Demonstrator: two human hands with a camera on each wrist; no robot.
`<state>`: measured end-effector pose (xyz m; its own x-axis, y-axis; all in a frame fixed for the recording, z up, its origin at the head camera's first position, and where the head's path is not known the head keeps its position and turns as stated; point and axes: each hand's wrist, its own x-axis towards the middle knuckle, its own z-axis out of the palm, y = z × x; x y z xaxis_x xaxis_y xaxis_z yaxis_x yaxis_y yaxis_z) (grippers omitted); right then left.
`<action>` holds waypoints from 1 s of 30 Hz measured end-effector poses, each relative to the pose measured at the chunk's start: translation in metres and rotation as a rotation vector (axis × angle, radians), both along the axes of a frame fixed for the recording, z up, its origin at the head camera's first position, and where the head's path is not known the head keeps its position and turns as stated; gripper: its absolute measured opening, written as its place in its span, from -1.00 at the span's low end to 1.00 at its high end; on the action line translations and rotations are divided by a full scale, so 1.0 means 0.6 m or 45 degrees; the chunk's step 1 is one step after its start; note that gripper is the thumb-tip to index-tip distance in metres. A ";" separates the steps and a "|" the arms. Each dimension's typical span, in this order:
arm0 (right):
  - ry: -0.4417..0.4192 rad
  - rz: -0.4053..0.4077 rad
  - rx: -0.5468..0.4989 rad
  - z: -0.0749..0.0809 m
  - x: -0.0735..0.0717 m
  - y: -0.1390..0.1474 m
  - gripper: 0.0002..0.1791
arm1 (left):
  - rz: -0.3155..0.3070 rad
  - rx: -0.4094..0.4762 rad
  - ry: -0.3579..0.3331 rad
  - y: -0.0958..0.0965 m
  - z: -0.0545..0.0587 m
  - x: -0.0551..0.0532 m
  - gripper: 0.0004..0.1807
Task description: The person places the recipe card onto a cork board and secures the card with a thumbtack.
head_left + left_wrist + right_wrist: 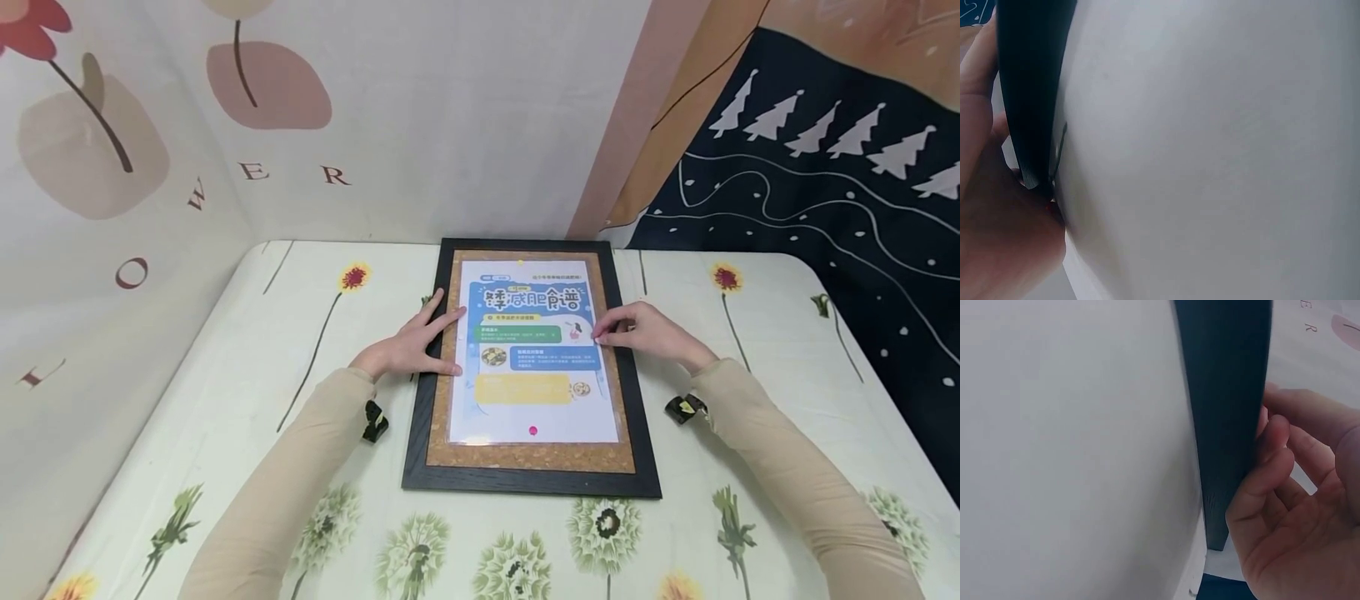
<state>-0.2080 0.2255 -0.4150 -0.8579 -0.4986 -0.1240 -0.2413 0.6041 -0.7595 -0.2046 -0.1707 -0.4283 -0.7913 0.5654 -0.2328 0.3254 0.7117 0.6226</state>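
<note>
A printed sheet [536,418] with blue, green and yellow panels lies on a black-framed cork board [525,457]. A pink pushpin [533,431] is at the sheet's bottom middle and a yellow pushpin [521,262] at its top. With fingers spread, my left hand [411,343] reaches over the frame's left side and rests its fingertips on the sheet's left edge. My right hand [647,332] has its thumb and fingertips together at the sheet's right edge, pinching what looks like a pushpin, mostly hidden by the fingers. In the right wrist view, its curled fingers [1272,472] overlap the frame's side.
The board lies on a table [247,350] with a flower-printed cover, its far end near the pale printed curtain [450,167]. A dark cloth [810,192] with white trees hangs at the right. Small black devices [684,408] are by both wrists.
</note>
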 end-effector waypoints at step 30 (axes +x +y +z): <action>0.000 -0.108 0.019 0.001 0.007 -0.016 -0.89 | -0.001 -0.002 -0.020 -0.007 0.003 0.001 0.11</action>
<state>-0.2035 0.2156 -0.4141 -0.8969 -0.4224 -0.1308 -0.1890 0.6335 -0.7503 -0.2040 -0.1752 -0.4267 -0.7869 0.5659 -0.2461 0.3162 0.7121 0.6268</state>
